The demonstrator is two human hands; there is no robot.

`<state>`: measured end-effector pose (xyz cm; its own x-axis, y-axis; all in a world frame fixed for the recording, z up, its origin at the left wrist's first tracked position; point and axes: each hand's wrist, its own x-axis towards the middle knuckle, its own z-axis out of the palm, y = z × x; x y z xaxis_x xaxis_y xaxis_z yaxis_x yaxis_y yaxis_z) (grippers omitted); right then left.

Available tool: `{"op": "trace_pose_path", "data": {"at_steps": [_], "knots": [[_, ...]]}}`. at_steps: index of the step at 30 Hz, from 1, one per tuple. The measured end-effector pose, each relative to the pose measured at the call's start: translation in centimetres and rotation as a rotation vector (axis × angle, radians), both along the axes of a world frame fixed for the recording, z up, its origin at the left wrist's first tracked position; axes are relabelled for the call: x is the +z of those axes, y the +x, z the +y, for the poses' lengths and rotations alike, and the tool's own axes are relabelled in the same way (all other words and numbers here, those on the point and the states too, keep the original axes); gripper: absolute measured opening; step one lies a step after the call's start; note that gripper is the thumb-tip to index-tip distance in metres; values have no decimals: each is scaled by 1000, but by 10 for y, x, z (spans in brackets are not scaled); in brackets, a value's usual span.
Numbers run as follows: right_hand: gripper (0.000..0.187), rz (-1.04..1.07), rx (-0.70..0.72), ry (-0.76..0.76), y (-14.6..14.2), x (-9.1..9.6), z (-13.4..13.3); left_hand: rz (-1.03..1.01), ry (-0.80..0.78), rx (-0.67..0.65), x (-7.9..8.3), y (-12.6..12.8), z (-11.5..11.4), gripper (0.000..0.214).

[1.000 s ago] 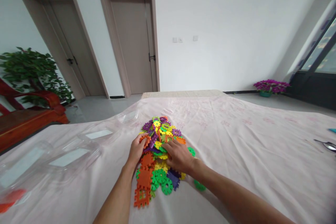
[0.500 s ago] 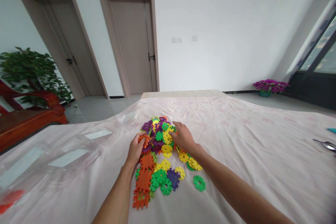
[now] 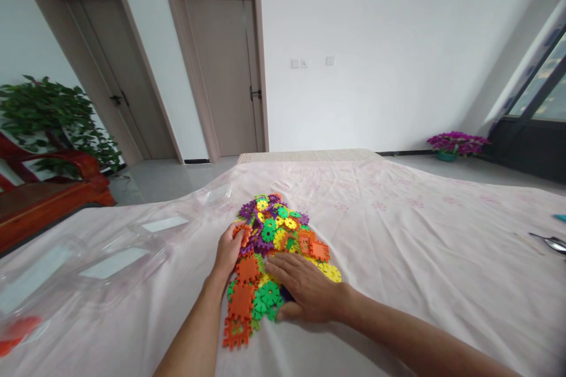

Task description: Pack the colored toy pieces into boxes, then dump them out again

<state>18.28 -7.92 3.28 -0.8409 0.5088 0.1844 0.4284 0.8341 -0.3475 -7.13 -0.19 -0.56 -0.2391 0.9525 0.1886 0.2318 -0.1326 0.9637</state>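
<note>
A heap of flat plastic interlocking pieces (image 3: 276,230), orange, green, yellow and purple, lies on the pale pink cloth (image 3: 420,247) in front of me. My left hand (image 3: 227,253) rests against the heap's left edge, fingers curled on an orange piece (image 3: 243,234). My right hand (image 3: 305,294) lies flat and open on the near side of the heap, covering green and purple pieces. A row of orange square pieces (image 3: 241,303) runs toward me between my forearms.
Clear plastic trays (image 3: 115,262) lie on the cloth to the left, and something orange (image 3: 15,330) shows at the far left edge. A metal spoon (image 3: 550,242) lies at the far right. Beyond stand a red wooden chair (image 3: 48,188), a leafy plant (image 3: 53,118) and two doors.
My right hand came back from the far right side of the heap to the near side and now lies flat on the pieces. Loose pieces were swept together. My left hand stayed put.
</note>
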Motion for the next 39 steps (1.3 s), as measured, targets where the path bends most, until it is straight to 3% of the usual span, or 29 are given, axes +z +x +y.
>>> {"op": "trace_pose_path", "data": {"at_steps": [5,10,13,17,22,29,31,34,39], "knots": [[82,-39,-139,13,-22,-3,-2,-10,-4,-4,-1,0,1,45],[37,-23,-251,93,-36,-7,-9,-8,-7,-4,-6,-2,4,45],[25,-11,-272,146,-37,-11,-9,-1,-9,-9,-7,-2,4,44],[17,4,-270,137,-35,-14,-4,7,-12,-13,-7,-3,3,43],[17,90,-329,-26,-30,-9,7,14,-10,-5,-9,-3,6,41],[16,330,-537,-7,-35,16,43,13,-18,-15,-8,-3,6,44],[29,383,-557,43,-31,25,52,12,-19,-28,-7,-4,5,44],[66,310,-598,131,-18,34,57,14,-12,-32,-6,-4,5,43],[109,-8,-661,85,8,22,38,8,-11,-11,-7,-3,6,43]]}}
